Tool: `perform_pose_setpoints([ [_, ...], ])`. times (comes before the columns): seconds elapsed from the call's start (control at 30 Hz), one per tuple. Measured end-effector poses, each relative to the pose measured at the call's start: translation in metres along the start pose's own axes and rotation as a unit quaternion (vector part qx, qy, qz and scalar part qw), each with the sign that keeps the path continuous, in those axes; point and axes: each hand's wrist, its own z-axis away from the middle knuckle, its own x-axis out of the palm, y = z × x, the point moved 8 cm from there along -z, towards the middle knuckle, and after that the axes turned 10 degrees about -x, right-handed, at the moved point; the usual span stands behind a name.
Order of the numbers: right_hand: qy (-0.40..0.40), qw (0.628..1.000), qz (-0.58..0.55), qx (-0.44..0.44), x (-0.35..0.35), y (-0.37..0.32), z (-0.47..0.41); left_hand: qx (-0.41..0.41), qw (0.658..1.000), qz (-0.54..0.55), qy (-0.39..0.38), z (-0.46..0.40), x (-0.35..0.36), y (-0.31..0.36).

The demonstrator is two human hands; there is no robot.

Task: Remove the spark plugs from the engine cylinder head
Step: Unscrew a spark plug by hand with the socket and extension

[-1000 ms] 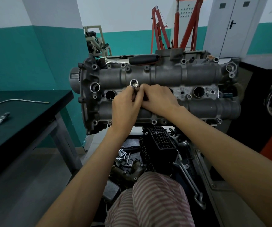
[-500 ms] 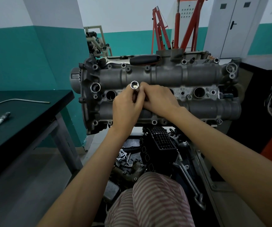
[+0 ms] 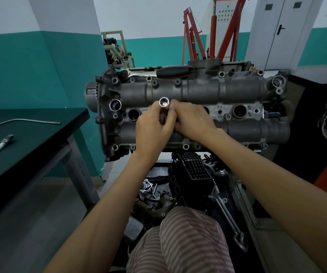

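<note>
Head (image 3: 198,113) mounted upright on stand, plug wells facing person for straight reach. Left well (image 3: 133,114) and right well (image 3: 239,111) look open, likely emptied.

Bench (image 3: 30,134) at left holds one plug (image 3: 3,143), parked clear of work.

Ratchet (image 3: 175,71) rests on top edge, within reach.

Left hand (image 3: 152,133) grips socket (image 3: 164,104), open end toward camera. Right hand (image 3: 193,121) curled at its lower part; hold hidden, probably steadying or freeing plug.

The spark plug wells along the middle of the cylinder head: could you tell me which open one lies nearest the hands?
The left open well, just left of the left hand; the right open well sits clear of the right hand.
</note>
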Motion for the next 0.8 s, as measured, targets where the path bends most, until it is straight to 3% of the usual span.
perform_pose_setpoints([
  [0.53,-0.007,0.999,0.045,-0.003,0.0038,0.0014,-0.0020,-0.004,1.000,0.011,0.000,-0.0016,-0.0004,0.0020],
  [0.8,-0.008,1.000,-0.001,-0.002,0.0027,-0.0002,0.0003,-0.024,1.000,-0.011,-0.015,-0.0035,0.0040,-0.0062],
])
